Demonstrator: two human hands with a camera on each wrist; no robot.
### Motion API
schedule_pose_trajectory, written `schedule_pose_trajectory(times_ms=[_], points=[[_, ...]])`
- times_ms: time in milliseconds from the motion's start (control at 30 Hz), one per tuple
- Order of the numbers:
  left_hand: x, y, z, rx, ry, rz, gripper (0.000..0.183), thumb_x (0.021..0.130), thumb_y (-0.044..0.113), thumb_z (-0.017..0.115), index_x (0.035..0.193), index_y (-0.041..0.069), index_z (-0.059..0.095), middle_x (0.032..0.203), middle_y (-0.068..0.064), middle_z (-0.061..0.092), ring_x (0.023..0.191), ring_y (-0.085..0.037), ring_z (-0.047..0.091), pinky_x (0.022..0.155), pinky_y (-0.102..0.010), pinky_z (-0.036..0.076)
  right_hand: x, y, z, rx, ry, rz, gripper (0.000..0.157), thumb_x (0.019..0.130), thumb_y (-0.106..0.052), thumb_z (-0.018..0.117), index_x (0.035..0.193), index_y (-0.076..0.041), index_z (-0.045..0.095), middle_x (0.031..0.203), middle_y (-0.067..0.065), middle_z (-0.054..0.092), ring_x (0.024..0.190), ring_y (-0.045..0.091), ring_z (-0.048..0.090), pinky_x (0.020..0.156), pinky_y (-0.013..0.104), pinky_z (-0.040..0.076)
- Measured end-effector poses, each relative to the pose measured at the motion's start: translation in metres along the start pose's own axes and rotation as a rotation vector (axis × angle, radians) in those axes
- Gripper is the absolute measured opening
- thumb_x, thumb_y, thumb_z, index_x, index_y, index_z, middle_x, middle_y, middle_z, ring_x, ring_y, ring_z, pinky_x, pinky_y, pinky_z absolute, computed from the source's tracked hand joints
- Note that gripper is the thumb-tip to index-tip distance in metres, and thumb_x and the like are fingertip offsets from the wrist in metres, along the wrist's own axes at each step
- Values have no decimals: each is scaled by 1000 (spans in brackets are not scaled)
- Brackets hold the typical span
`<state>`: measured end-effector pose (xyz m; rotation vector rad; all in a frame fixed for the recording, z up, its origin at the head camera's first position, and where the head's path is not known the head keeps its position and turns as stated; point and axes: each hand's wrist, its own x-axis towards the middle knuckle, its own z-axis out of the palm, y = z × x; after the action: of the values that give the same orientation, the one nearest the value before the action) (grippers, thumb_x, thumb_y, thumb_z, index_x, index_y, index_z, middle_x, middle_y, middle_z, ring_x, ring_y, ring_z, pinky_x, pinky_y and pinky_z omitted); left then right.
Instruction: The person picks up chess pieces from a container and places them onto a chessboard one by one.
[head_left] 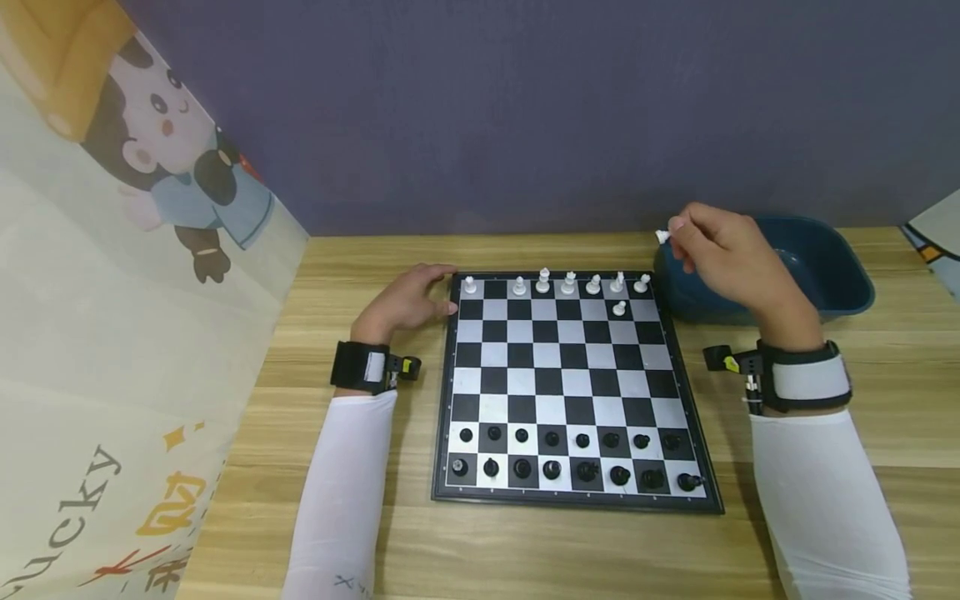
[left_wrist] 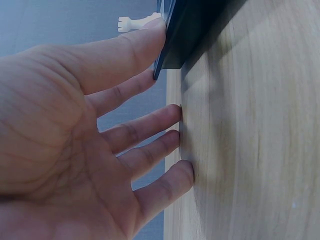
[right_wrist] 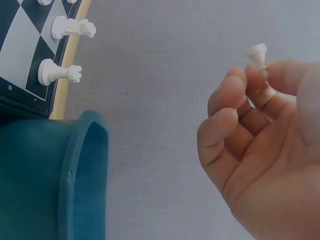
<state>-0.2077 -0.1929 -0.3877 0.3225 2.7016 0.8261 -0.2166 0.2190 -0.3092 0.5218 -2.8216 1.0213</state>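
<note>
A chessboard point(head_left: 540, 333) lies on the table between the two hands. At its far left corner, the left hand point(head_left: 408, 297) touches the frame with thumb and index finger; the other fingers extend down to the tabletop in the left wrist view, near a white rook point(left_wrist: 137, 23). The right hand point(head_left: 716, 250) is raised above the near-left part of a blue basin's rim, pinching a small white chess piece point(right_wrist: 258, 51) between thumb and fingertips. Its base shows, but the fingers hide its kind. White pieces line the far row with one bare square second from the left; a white pawn point(head_left: 618, 308) stands before them.
Black pieces point(head_left: 552, 469) fill the two rows nearest the person. The blue basin point(head_left: 851, 300) stands right of the board's far corner, by the dark wall point(head_left: 525, 117). Wood-grain tabletop point(head_left: 585, 554) surrounds the board; a printed wall panel point(head_left: 112, 333) rises at left.
</note>
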Motion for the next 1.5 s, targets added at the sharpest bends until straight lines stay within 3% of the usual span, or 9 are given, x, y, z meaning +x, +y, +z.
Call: schedule_pose_trajectory(times_ms=[267,767,967,1200,1500], points=[[0,-1,0,6,4,-1,67,82,38,64,141,29,35,141,-7,35,125,-28,36,97,-47,31,-1,-6,6,-57,-51,-9,30,92,-44,46,104,-18,56,84,2,55,68,21,48,56,35,38],[1,0,0,18,8,3,67,81,39,64,141,29,34,142,-6,35,125,-27,36,97,-46,31,5,-20,52,-151,-150,-197,18,90,-28,56,103,-18,62,85,-5,56,71,12,50,58,31,41],[2,-2,1,19,1,-5,68,81,41,64,141,30,34,141,-6,35,125,-28,36,97,-47,32,7,-23,72,-173,-208,-222,15,88,-20,59,102,-16,64,93,-5,58,75,11,51,59,28,42],[2,-2,2,7,1,3,67,81,39,64,141,29,34,142,-7,35,125,-28,36,97,-48,31,8,-23,91,-212,-249,-258,15,85,-18,62,99,-17,65,87,-7,59,76,9,52,62,27,42],[2,-1,3,11,5,-1,66,81,39,64,141,31,34,142,-6,35,126,-28,35,97,-49,30,7,-20,100,-215,-292,-211,13,84,-16,62,97,-17,66,89,-6,60,77,10,53,65,28,43]])
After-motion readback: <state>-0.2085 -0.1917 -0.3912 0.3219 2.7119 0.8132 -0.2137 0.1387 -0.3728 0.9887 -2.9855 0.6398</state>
